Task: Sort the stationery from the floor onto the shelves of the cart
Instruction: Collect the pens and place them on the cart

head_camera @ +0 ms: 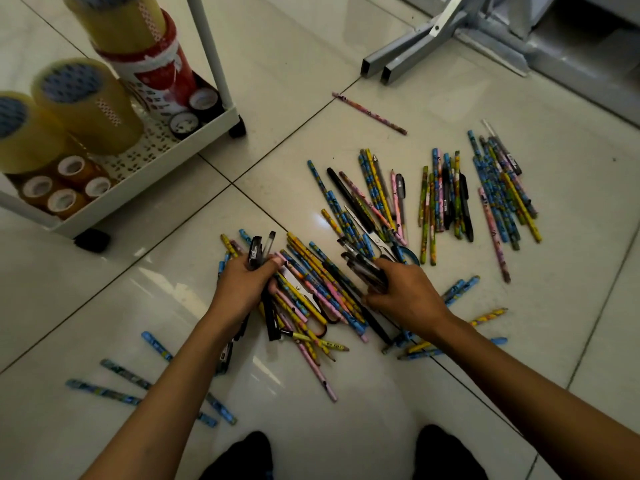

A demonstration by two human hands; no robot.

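Both hands, left hand (242, 284) and right hand (403, 292), each clutch black pens (363, 266) culled from floor-strewn pencils (311, 271), apparently bound for the cart (145, 174).

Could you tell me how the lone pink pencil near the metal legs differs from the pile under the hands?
The pink pencil lies alone on bare tile, untouched; the pile is many crossed pencils and pens, with the left hand and right hand each gripping dark pens from it. The pencil is one colour; the pile mixes blue, yellow, pink and black. Both lie on the floor.
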